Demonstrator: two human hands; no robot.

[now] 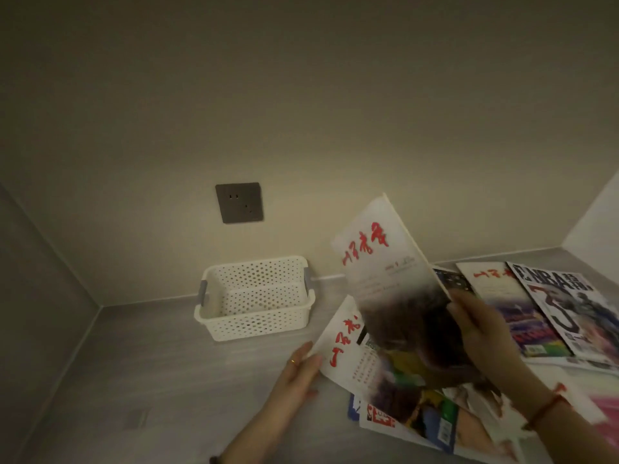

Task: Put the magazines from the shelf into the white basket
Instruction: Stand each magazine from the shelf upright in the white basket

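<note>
With my right hand (479, 328) pinching one raised magazine (390, 279) by its edge and left hand (300, 371) flat against the pile (418, 417), I judge it may sag and catch the rim of the nearby white basket (258, 325).

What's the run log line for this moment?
right hand holds raised magazine | left hand touches flat magazine edge | white basket empty | more magazines lying on shelf
</note>
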